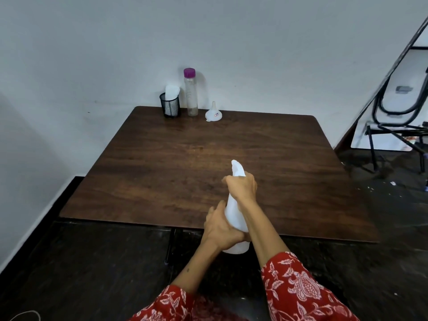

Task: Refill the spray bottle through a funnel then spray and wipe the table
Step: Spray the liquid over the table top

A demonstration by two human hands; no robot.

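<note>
I hold the white spray bottle in both hands, above the near edge of the table, its nozzle end pointing toward the far side. My right hand is wrapped around the neck just below the spray head, fingers curled tight on it. My left hand grips the lower body of the bottle, thumb up along its left side, fingers curled round the base. The bottle tilts slightly away from me; its bottom hangs off the near edge, over the dark floor.

The table is dark brown wood grain, set against a pale wall. At its far edge, near the wall, three things stand in a row. Far left: a black mesh cup with something white tucked in it. Just right of it: a tall clear bottle with a purple cap, upright, lid on. Right of that, a little apart: a white funnel, resting wide end down, spout up.

Both my sleeves are red with a white floral print. Far right, past the table, black metal legs of some frame stand on the floor.
</note>
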